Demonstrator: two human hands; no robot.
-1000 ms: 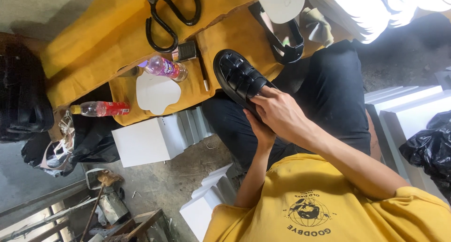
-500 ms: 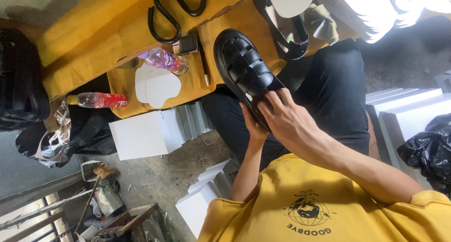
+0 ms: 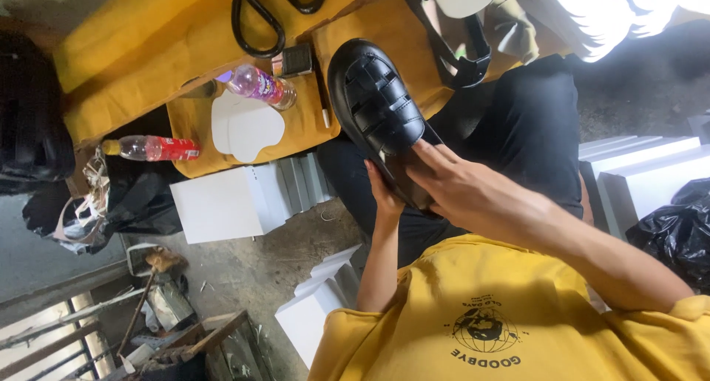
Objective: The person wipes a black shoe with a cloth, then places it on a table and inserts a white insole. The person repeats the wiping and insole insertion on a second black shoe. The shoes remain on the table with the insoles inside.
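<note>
A black woven-strap shoe [image 3: 377,104] is held up over my lap, toe pointing away from me. My right hand [image 3: 462,185] comes in from the right and its fingers lie on the shoe's heel end. From below, my left hand [image 3: 384,187] cups the heel and sole on the left side. Both hands grip the same shoe. My yellow shirt [image 3: 473,314] and black trousers [image 3: 518,130] fill the lower right.
A yellow-covered bench [image 3: 148,56] lies ahead with white insole cut-outs [image 3: 244,126], a clear bottle [image 3: 259,85], a red-labelled bottle [image 3: 151,148], large black scissors [image 3: 259,19] and black straps [image 3: 458,56]. White boxes [image 3: 222,203] stand on the floor, black bags [image 3: 677,233] at the right.
The shoe has turned so more of its woven top shows, and both hands stay on its heel. The view has shifted slightly.
</note>
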